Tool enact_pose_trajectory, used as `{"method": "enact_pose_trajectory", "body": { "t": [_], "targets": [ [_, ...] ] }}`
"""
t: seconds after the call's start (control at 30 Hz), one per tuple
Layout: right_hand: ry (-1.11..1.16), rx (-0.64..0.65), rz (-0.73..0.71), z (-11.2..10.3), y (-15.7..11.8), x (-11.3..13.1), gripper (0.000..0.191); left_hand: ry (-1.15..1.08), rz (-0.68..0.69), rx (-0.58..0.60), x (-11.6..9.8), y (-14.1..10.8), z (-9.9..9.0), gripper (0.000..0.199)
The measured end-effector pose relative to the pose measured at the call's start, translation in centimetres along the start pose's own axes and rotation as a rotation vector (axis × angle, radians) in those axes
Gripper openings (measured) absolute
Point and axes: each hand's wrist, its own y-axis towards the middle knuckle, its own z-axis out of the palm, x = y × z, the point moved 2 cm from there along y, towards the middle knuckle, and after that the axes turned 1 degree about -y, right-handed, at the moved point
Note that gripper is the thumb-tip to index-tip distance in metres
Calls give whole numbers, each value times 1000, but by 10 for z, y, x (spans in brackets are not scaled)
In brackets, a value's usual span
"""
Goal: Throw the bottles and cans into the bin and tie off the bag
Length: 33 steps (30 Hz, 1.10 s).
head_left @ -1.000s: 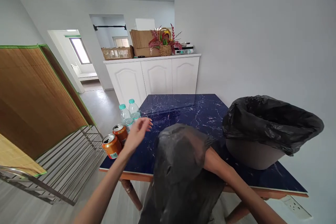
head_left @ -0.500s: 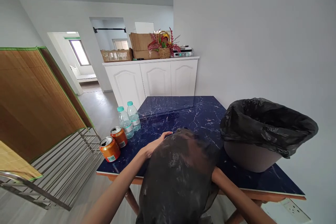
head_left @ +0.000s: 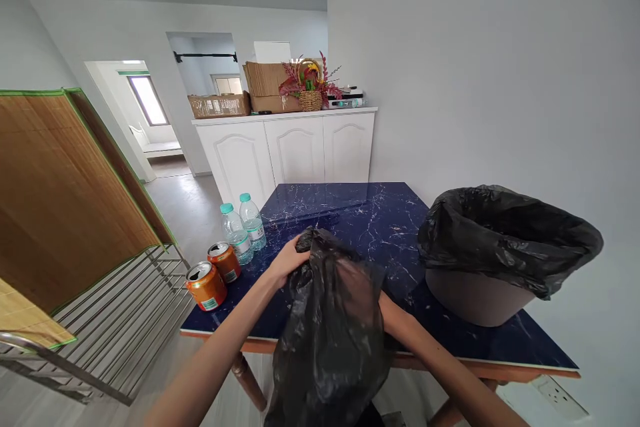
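A black plastic bag (head_left: 330,340) hangs over the front edge of the blue marbled table (head_left: 380,213), thin enough to see through in places. My left hand (head_left: 290,259) is closed on its gathered upper left part, thumb and fingers around the plastic. Through the plastic my right hand (head_left: 356,280) shows dimly on the right side of the bag. Whether it is inside the bag or behind it I cannot tell, and its fingers are not clear.
Two orange cans (head_left: 206,285) and two clear bottles (head_left: 235,233) with teal caps stand along the table's left edge. On the right is a bin (head_left: 480,300) lined with black plastic. Behind the table are a white cabinet (head_left: 295,153) and a flower basket (head_left: 311,100); a metal rack (head_left: 120,327) stands left.
The bag has narrowed and bunched up at the top. My left hand now grips its gathered edge, and my right hand has moved left, towards the other hand.
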Motion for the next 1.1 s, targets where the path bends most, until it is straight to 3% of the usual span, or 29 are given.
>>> {"method": "enact_pose_trajectory", "body": {
  "t": [0.07, 0.13, 0.27, 0.33, 0.43, 0.5, 0.63, 0.8, 0.9, 0.97, 1.03, 1.1],
  "targets": [
    [-58, 27, -66, -6, -4, -6, 71, -12, -1, -131, 4, 10, -11, 60],
    [-91, -18, -27, -14, -9, -19, 78, -2, -5, -289, 11, 17, -23, 60],
    [220, -245, 308, -28, -17, -44, 68, 43, -48, -497, 28, 10, -38, 69],
    [371, -273, 388, -29, -19, -45, 60, 53, -74, -499, 35, -3, -40, 76],
    [608, -207, 448, -24, -18, -36, 64, 62, -101, -467, 39, -28, -44, 88],
    [703, -151, 507, -18, -13, -32, 71, 67, -108, -451, 40, -42, -48, 84],
    [525, -159, 578, -12, 9, -45, 84, 103, -81, -453, 41, -55, -60, 53],
    [288, -331, 593, -27, 34, -67, 74, 207, -46, -526, 53, -69, -76, 52],
    [162, -373, 515, -33, 21, -44, 75, 362, 49, -570, 59, -97, -77, 61],
    [41, -309, 361, -29, 0, -13, 70, 599, 234, -594, 56, -120, -74, 57],
    [-46, -122, 191, -19, -25, 19, 60, 844, 436, -496, 51, -136, -68, 42],
    [-56, 147, 44, -3, -48, 43, 74, 989, 517, -292, 49, -139, -64, 37]
  ]
}}
